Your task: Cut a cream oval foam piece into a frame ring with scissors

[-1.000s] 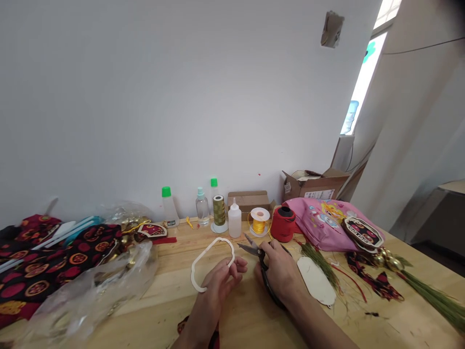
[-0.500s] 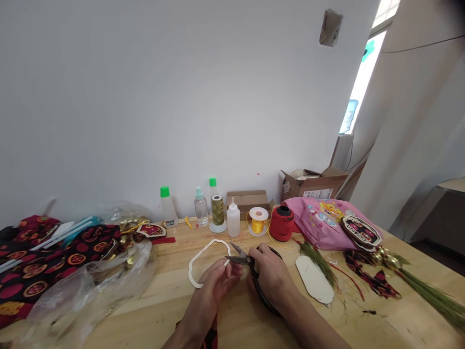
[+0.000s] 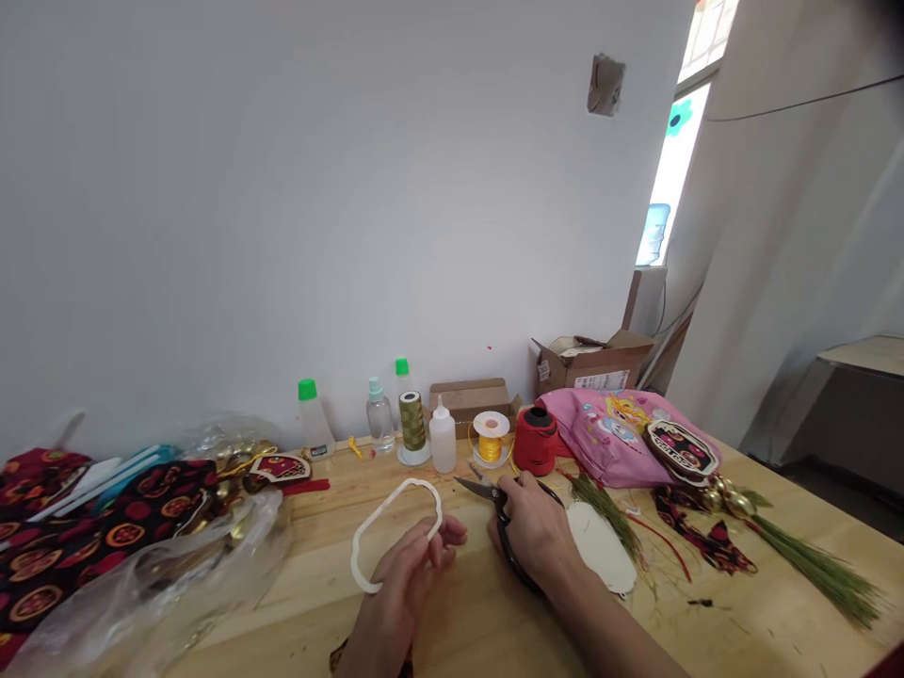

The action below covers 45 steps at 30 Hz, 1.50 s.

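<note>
My left hand (image 3: 416, 560) pinches the right side of a thin white frame (image 3: 359, 537), a rounded outline with notched edges, held just over the table. In my right hand (image 3: 537, 527) is a pair of black-handled scissors (image 3: 486, 490), blades parted and pointing left. The blade tips are apart from the frame. Beyond my right wrist lies a cream plaque (image 3: 602, 548) of a similar outline, partly covered by my arm. A piece of dark patterned fabric (image 3: 337, 657) shows beneath my left forearm.
Along the wall stand a white squeeze bottle (image 3: 443, 441), an olive ribbon spool (image 3: 411, 422), a yellow cord spool (image 3: 490, 447) and a red thread cone (image 3: 536, 443). Patterned cloth (image 3: 42, 556) and a clear plastic bag (image 3: 155, 574) lie left. A pink bag (image 3: 600, 433) and green tassel (image 3: 819, 565) lie right.
The scissors have moved right, away from the frame, and their blades have come off its edge. My left hand keeps hold of the frame. The view has turned slightly right.
</note>
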Motion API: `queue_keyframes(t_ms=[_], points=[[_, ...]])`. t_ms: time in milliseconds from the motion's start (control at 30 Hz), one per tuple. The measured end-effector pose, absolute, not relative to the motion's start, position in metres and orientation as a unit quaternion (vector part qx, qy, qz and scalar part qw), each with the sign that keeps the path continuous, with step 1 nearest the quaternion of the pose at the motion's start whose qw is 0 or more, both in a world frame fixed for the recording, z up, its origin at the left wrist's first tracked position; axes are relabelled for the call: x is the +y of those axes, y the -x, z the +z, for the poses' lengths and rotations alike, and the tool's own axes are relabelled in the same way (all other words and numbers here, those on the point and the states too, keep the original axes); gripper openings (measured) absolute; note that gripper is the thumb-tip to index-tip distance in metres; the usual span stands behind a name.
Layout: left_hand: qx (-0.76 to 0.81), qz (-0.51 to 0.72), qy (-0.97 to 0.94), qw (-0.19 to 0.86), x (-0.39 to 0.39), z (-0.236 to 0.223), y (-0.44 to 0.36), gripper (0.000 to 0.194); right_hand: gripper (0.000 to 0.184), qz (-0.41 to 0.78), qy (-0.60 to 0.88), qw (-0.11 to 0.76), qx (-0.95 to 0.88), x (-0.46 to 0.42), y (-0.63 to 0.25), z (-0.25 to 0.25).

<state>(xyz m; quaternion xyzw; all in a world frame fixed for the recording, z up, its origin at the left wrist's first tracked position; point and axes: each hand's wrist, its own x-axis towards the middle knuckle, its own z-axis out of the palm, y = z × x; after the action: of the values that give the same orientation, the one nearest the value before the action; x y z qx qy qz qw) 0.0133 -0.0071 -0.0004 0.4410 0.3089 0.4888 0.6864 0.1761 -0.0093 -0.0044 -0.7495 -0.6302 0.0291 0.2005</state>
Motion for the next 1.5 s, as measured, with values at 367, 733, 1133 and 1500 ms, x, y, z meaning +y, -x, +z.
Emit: queue_keyframes(t_ms=[367, 733, 1133, 1500], points=[[0.302, 0.488, -0.424, 0.7, -0.003, 0.001, -0.012, 0.021, 0.02, 0.042, 0.684, 0.216, -0.696, -0.013, -0.161, -0.002], [0.234, 0.433, -0.452, 0.744, -0.009, 0.012, -0.01, 0.027, 0.011, 0.044, 0.637, 0.404, -0.654, -0.008, -0.169, -0.002], [0.259, 0.35, -0.639, 0.634, 0.008, 0.002, -0.002, 0.031, 0.012, 0.264, 0.466, 0.484, -0.692, -0.009, -0.165, 0.011], [0.212, 0.381, -0.63, 0.643, 0.006, 0.001, 0.0, 0.031, 0.015, 0.26, 0.483, 0.437, -0.713, -0.011, -0.161, 0.011]])
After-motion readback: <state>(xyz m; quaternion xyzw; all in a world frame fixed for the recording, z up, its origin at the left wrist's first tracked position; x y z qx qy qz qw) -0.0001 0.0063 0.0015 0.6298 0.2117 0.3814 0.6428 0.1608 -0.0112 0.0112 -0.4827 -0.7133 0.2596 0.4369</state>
